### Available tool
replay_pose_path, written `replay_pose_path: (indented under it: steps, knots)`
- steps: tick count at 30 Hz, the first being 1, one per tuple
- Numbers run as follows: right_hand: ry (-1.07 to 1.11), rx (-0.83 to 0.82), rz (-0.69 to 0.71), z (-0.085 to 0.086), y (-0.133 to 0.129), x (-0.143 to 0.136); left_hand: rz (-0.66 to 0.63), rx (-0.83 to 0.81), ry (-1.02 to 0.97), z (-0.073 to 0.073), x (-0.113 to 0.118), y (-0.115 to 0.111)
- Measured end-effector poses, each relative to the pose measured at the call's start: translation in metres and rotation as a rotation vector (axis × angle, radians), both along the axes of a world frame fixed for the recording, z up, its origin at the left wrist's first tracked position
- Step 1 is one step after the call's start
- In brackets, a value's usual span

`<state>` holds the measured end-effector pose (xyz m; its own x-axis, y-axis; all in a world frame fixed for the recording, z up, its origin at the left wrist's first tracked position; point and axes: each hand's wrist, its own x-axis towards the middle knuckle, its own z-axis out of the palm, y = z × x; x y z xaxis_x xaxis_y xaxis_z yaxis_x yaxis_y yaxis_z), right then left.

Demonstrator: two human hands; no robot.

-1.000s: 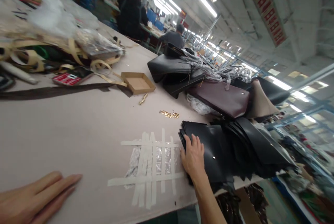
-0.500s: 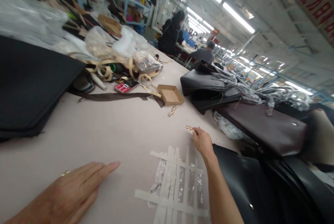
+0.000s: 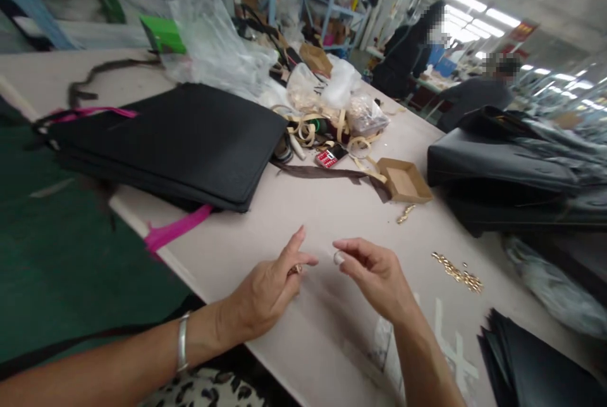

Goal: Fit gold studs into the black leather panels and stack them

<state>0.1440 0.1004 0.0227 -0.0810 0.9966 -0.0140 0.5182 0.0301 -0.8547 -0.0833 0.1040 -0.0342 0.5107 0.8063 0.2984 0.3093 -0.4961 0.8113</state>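
Observation:
My left hand is over the table near its front edge, thumb and index finger apart, the other fingers curled. A gold-coloured ring shows on it. My right hand faces it across a small gap, with thumb and index finger curved and apart. At its thumb tip is a small pale, shiny spot that I cannot make out. Small gold-coloured metal pieces lie spread on the table to the right of my right hand. A smaller cluster of gold pieces lies farther back, before an open cardboard box.
Stacked black panels overhang the table's left edge, a pink strip beneath them. Black bags are piled at right, above black sheets. Plastic bags and tape loops clutter the back. Two people are in the background.
My view has swung left. My right hand has left the gold pieces, which now lie spread on the table, and has come close to my left hand. My left hand's fingers have bent.

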Motion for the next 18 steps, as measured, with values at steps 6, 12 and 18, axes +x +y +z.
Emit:
replay_pose_path:
  steps: [6,12,18]
  knots:
    - [-0.059,0.149,0.128,0.02,-0.028,-0.068,-0.066,-0.077,-0.076,0.01,-0.008,-0.005]
    - [-0.124,0.157,0.266,0.03,-0.028,-0.084,-0.178,-0.052,-0.018,0.016,-0.036,-0.004]
    - [-0.08,0.171,0.358,0.016,-0.018,-0.108,-0.164,-0.176,-0.116,0.029,-0.069,-0.01]
